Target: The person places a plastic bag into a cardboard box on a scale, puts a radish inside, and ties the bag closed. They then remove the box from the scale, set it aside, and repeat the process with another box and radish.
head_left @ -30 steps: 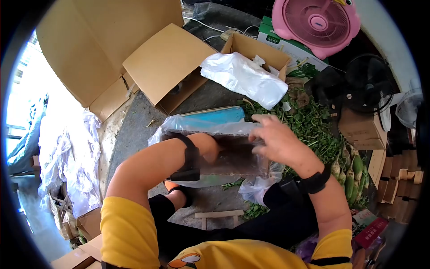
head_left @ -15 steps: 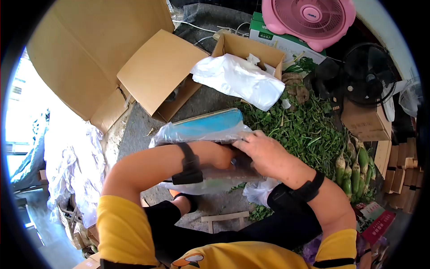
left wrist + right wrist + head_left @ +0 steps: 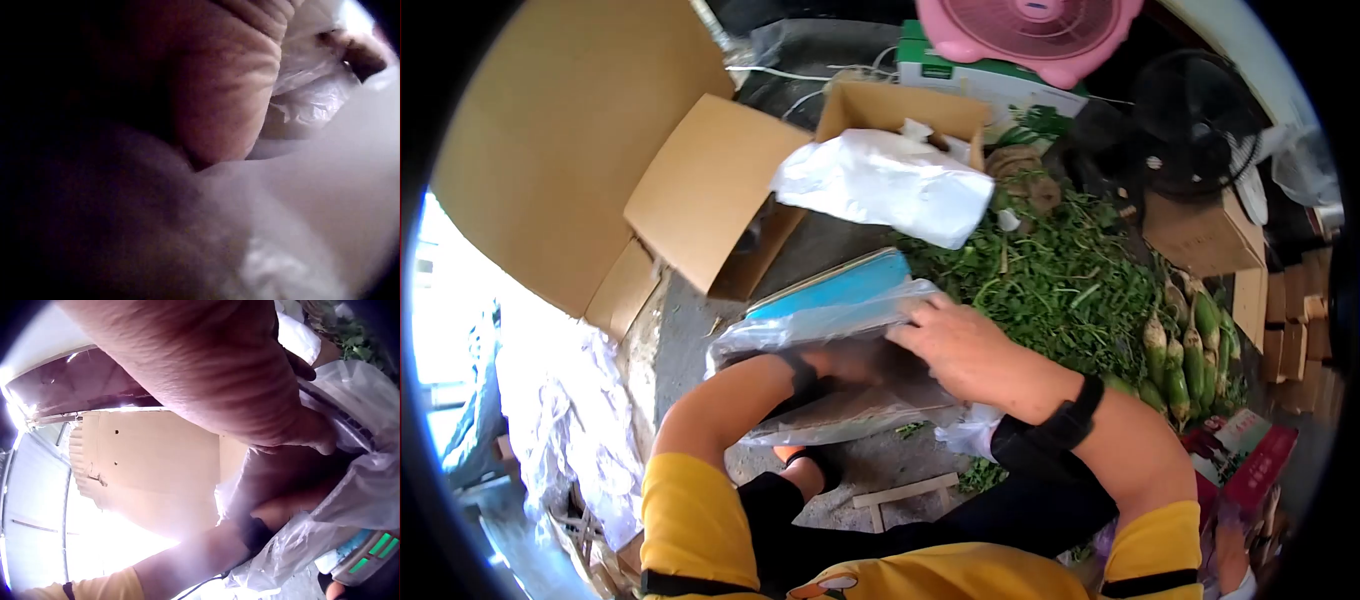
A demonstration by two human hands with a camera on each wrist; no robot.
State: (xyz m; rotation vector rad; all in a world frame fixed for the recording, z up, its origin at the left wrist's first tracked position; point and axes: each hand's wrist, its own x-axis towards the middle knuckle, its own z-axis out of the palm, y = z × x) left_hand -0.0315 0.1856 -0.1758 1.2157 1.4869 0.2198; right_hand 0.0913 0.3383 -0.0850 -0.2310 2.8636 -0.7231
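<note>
A cardboard box (image 3: 880, 400), lined with clear plastic (image 3: 800, 326), stands in front of my body. My left hand (image 3: 855, 362) is down inside it, blurred and dark; its fingers are hidden. The left wrist view shows only the base of this hand (image 3: 228, 100) against whitish plastic (image 3: 300, 206). My right hand (image 3: 965, 350) grips the box's far right rim and the plastic over it. In the right wrist view the thumb of the right hand (image 3: 250, 387) lies on the inner side of that rim, the other fingers beyond it.
Behind the box lies a blue flat item (image 3: 850, 288). Further back are an open carton (image 3: 700, 190) and a box with white plastic (image 3: 890, 185) over it. Leafy greens (image 3: 1050, 285) and green-white radishes (image 3: 1190, 355) lie to the right, below a black fan (image 3: 1200, 125). A low wooden stool (image 3: 905, 490) is nearer.
My right hand has come down from above the box onto its rim. My left hand moved right inside the box, then back left. The head view has shifted, and the box now sits tilted.
</note>
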